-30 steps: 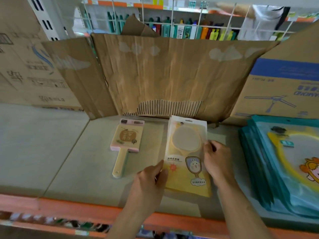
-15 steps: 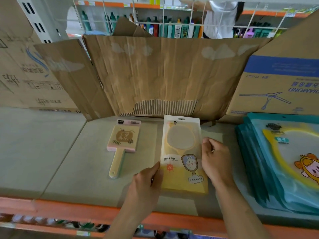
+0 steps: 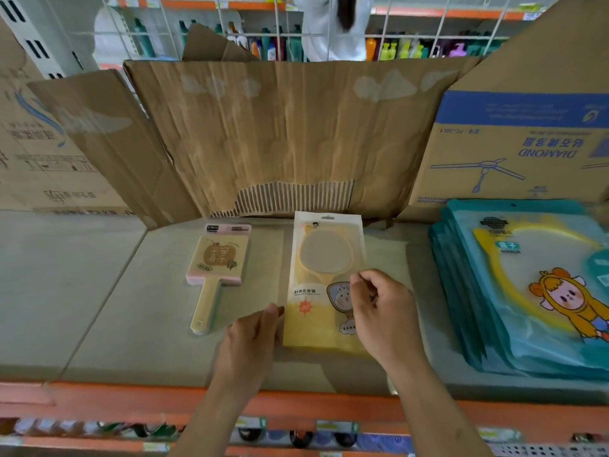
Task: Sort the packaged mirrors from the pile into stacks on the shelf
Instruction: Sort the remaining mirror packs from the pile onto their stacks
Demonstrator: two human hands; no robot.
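Note:
A yellow packaged mirror (image 3: 324, 278) lies flat on the cardboard-lined shelf (image 3: 99, 308), its hang tab pointing away from me. My left hand (image 3: 253, 338) touches its lower left edge with straight fingertips. My right hand (image 3: 384, 311) hovers over its lower right part with fingers loosely curled and nothing visibly pinched. A pink and cream hand mirror (image 3: 219, 268) with a long handle lies to the left. At the right stands a stack of teal packaged mirrors (image 3: 527, 291) with a cartoon figure on top.
A torn brown cardboard sheet (image 3: 280, 133) stands behind the mirrors. Cardboard boxes flank it, a blue-printed one (image 3: 520, 136) at the right and another box (image 3: 39, 153) at the left. The orange shelf lip (image 3: 115, 400) runs along the front. A person stands beyond the wire rack.
The yellow package has settled flat and straight on the shelf. My right hand has lifted off its right edge and curled, and my left hand has slid slightly back along the left edge.

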